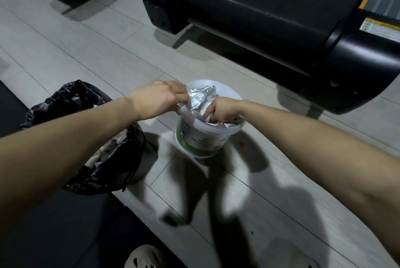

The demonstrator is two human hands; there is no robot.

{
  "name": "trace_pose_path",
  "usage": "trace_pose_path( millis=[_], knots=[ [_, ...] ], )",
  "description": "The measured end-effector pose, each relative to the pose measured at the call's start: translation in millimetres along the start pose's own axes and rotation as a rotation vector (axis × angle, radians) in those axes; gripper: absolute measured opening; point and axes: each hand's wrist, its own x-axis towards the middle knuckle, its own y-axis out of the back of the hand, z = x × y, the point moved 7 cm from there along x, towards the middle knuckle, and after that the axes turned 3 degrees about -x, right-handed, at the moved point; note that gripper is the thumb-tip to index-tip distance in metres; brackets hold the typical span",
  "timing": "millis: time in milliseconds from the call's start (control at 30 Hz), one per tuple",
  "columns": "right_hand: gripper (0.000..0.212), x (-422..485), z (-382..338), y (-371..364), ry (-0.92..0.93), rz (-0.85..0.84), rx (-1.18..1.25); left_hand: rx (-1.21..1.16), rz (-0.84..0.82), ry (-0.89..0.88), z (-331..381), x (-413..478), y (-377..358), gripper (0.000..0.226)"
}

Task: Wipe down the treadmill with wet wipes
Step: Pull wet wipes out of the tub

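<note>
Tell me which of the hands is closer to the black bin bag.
Left. The left hand pinches the foil liner at the rim of the tub nearest the black bin bag; the right hand reaches into the tub's opposite side.

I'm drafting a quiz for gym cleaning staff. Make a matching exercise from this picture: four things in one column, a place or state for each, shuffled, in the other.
1 treadmill
2 wipes bucket
3 bin bag
4 left hand

A holds a crumpled foil liner
B black, left of the bucket
C pinches the foil liner's edge
D beyond the bucket, untouched

Pairs: 1-D, 2-A, 3-B, 4-C
</note>
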Motion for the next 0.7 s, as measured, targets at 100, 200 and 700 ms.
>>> trace_pose_path(
  millis=[100,200,700],
  knots=[
    [0.041,-4,-1,15,-0.003,0.119,0.049,0.092,-0.024,-0.019,-6,-3,-1,0.029],
    [0.030,-11,3,29,-0.024,0.221,-0.021,0.148,-0.043,-0.039,-11,-7,-4,0.029],
    [0.015,-109,12,100,0.029,0.580,-0.090,0.137,-0.036,0.010,0,20,0,0.026]
  ],
)
